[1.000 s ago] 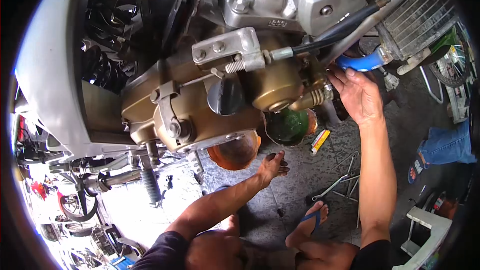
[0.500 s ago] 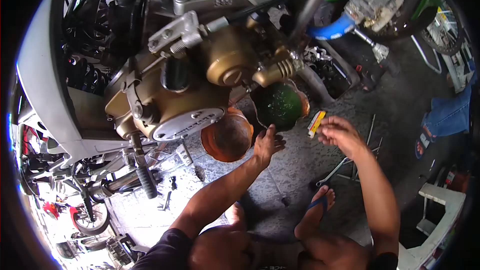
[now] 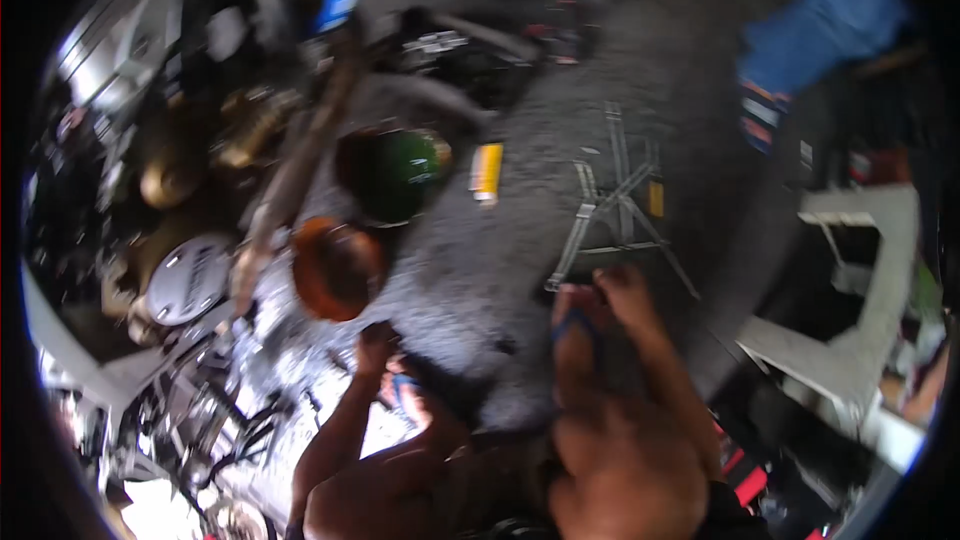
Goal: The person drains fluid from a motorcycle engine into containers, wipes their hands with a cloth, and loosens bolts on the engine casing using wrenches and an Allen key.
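The whole view is smeared by motion. My left hand [image 3: 378, 345] hangs low beside my left foot, just below an orange bowl [image 3: 312, 265] with something dark inside; its fingers are too blurred to read. My right hand [image 3: 622, 290] is by my right foot, close to the lower ends of several wrenches [image 3: 628, 190] on the floor. Blur hides whether its fingers hold anything. A small yellow and white box [image 3: 487, 174] lies on the floor, apart from both hands, to the right of a basin of green liquid [image 3: 405, 175].
The motorcycle's engine, with a round silver cover [image 3: 188, 280], is at the left. A white plastic stool [image 3: 885, 290] lies at the right. Someone's jeans-clad leg [image 3: 830, 15] shows at upper right. A tray of dark parts [image 3: 470, 60] sits above the basin.
The view has swung right. My right hand has let go of the yellow and white box, now on the floor, and moved down by the wrenches. My left hand has drawn back from the basin.
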